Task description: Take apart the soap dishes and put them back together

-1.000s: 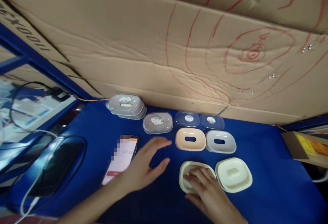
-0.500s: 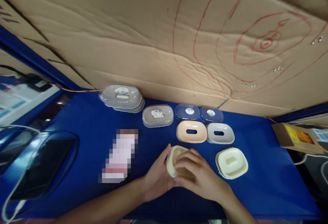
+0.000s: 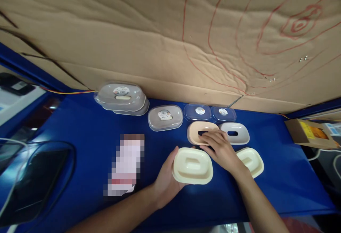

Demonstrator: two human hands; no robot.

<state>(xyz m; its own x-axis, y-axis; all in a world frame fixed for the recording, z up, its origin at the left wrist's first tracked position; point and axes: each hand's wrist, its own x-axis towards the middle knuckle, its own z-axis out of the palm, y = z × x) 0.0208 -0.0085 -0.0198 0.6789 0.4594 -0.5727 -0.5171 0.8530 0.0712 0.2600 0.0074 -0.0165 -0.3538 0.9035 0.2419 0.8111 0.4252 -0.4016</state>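
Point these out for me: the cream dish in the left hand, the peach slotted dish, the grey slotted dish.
Held cream dish (image 3: 193, 165), head view: middle of its floor.
Peach slotted dish (image 3: 194, 133), head view: floor, left of the slot.
Grey slotted dish (image 3: 241, 134), head view: floor, right of the slot.

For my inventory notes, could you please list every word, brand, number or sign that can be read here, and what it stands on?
No text can be read.
Round labels on the clear covers: too small.
Yellow label on the cardboard box: blurred.
Pale label on the black device: too small.
Phone: screen pixelated.
Cardboard wall: red lines, no words.
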